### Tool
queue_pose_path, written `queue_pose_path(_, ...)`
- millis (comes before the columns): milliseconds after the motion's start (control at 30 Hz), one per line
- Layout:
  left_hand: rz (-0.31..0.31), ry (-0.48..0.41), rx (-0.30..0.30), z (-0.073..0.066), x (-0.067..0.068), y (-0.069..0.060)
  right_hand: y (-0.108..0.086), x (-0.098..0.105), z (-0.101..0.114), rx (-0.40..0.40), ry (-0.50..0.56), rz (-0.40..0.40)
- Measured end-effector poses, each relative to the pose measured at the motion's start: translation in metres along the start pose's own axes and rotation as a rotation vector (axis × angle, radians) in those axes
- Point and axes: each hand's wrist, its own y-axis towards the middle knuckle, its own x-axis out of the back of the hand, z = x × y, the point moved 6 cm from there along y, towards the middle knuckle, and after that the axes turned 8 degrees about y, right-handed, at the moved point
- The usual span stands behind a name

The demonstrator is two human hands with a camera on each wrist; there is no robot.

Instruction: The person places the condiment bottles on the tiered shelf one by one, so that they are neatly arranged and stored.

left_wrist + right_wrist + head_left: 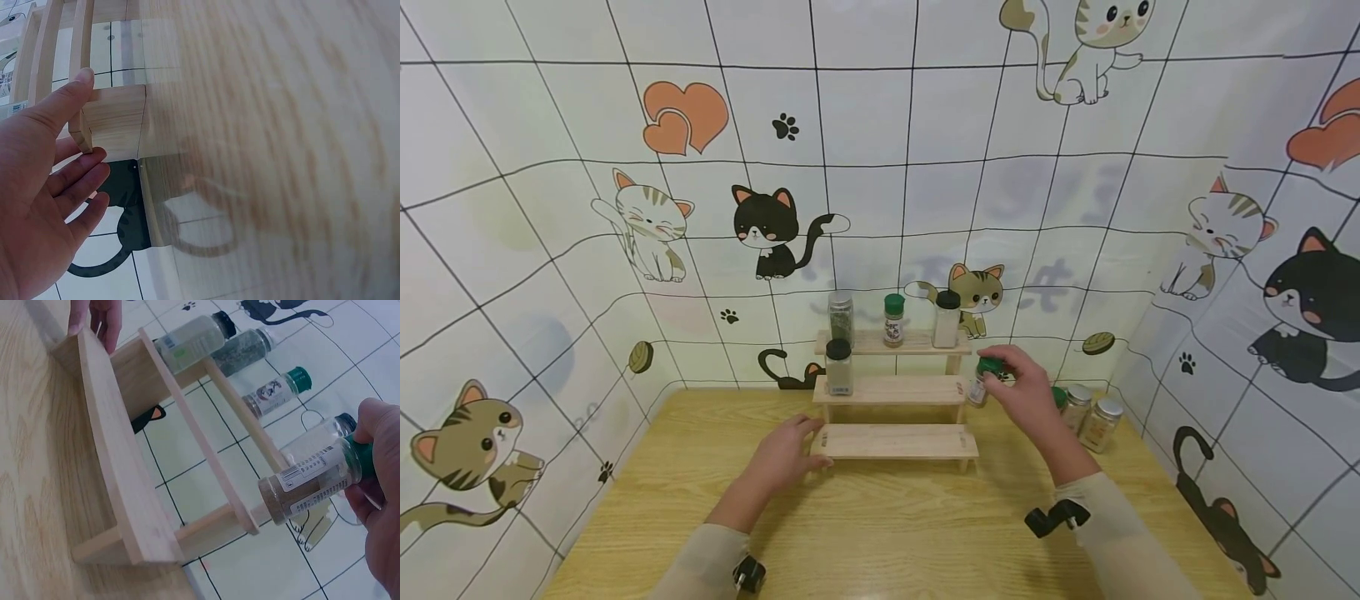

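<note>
A three-tier wooden step rack (895,442) stands on the table against the wall. My left hand (786,454) holds the left end of its lowest step; in the left wrist view the thumb lies over the board and the fingers curl below. In my right hand (1026,400) is a spice jar (306,484), gripped by its green cap at the right end of the middle step. Brown contents and a white barcode label show through it in the right wrist view. On the middle step, at the left, stands a black-capped jar (838,375).
The top step carries a jar of green herbs (841,317), a green-capped jar (893,323) and a black-capped jar (947,321). Further jars (1101,425) stand on the table (895,533) beyond my right forearm. A cat-patterned sheet (865,200) covers the walls.
</note>
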Motion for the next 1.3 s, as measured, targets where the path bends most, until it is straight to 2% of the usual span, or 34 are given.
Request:
queue_pose_path(233, -0.01, -0.004, -0.011, 0.0, 0.001, 0.0, 0.014, -0.023, 0.011, 0.001, 0.063, 0.07)
queue_pose_path(600, -0.001, -0.018, 0.0, 0.001, 0.001, 0.0, 0.034, -0.069, 0.016, -0.085, 0.16, 0.184)
queue_pose_path(1000, 0.004, -0.015, 0.006, -0.003, 0.005, 0.0, 0.057, -0.106, 0.02, -0.053, 0.216, 0.269)
queue_pose_path(1300, -0.001, -0.008, 0.007, -0.002, 0.004, 0.001, 0.063, -0.126, 0.021, -0.059, 0.222, 0.327)
